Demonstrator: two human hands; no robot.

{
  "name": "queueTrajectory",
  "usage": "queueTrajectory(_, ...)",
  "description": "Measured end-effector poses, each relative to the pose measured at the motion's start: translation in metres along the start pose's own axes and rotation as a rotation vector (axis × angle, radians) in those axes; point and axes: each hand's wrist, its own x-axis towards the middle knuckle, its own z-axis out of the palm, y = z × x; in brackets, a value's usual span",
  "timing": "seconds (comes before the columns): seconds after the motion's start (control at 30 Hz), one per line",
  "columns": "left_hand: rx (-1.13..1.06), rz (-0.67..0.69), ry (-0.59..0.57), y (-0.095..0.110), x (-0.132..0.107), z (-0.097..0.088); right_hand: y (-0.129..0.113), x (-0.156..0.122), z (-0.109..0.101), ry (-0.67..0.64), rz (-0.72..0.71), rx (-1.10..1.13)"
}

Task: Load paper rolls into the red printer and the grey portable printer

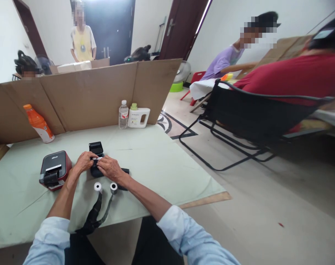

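A small black handheld printer (96,149) with its lid raised lies on the pale green table (156,162). My left hand (84,162) grips its left side with curled fingers. My right hand (110,167) is closed over its front right part, where a bit of white paper shows between my fingers. Two small white paper rolls (98,187) (113,187) stand just in front of my hands. A black strap (94,217) trails from the device toward the table's near edge.
A red and black desktop printer (54,169) sits left of my hands. An orange bottle (39,123), a water bottle (123,114) and a white jug (139,117) stand against a cardboard screen (95,92). Other people sit and stand beyond; a black folding chair (252,117) is at right.
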Motion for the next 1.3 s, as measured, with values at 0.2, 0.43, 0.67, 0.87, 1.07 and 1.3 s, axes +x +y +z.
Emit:
queueTrajectory(0.2, -0.006, 0.042, -0.024, -0.005, 0.003, 0.002, -0.003, 0.003, -0.001, -0.026, 0.013, -0.004)
queueTrajectory(0.43, 0.043, 0.143, -0.067, -0.016, 0.003, 0.009, -0.007, 0.006, -0.002, -0.03, 0.015, -0.041)
queueTrajectory(0.67, 0.043, 0.104, 0.011, -0.028, -0.006, 0.019, -0.006, 0.003, -0.003, -0.033, 0.006, -0.02)
queueTrajectory(0.87, -0.299, -0.307, 0.415, -0.04, 0.019, 0.022, -0.005, 0.001, -0.007, -0.048, -0.012, -0.009)
queueTrajectory(1.07, -0.635, -0.387, 0.371, -0.041, 0.028, 0.033, -0.005, 0.001, -0.008, -0.063, -0.024, -0.044)
queueTrajectory(1.3, -0.532, -0.028, 0.314, -0.046, 0.0, 0.022, -0.005, 0.0, -0.005, -0.059, -0.051, -0.089)
